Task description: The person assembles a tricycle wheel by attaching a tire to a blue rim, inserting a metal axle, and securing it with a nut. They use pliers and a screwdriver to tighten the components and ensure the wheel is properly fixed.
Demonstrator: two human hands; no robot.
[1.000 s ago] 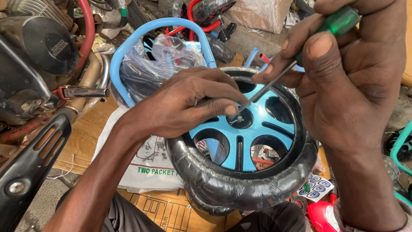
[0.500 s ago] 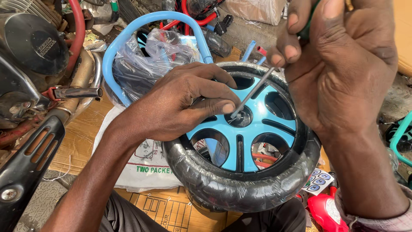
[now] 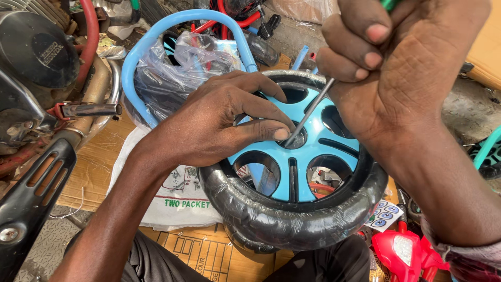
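Two hands work over one wheel (image 3: 292, 172) at the centre of our head view. Our left hand (image 3: 219, 125) pinches at the hub, fingertips on the screwdriver (image 3: 308, 112) tip. Our right hand (image 3: 407, 68), at one o'clock, is clenched round the green handle. We judge the hub fastening unfinished. A plastic bag (image 3: 177, 68) lies at eleven o'clock.

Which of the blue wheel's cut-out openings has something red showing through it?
The lower right opening of the blue wheel, nearest the red toy part. Red tubing shows through it; the lower left opening shows only blue and pale parts.
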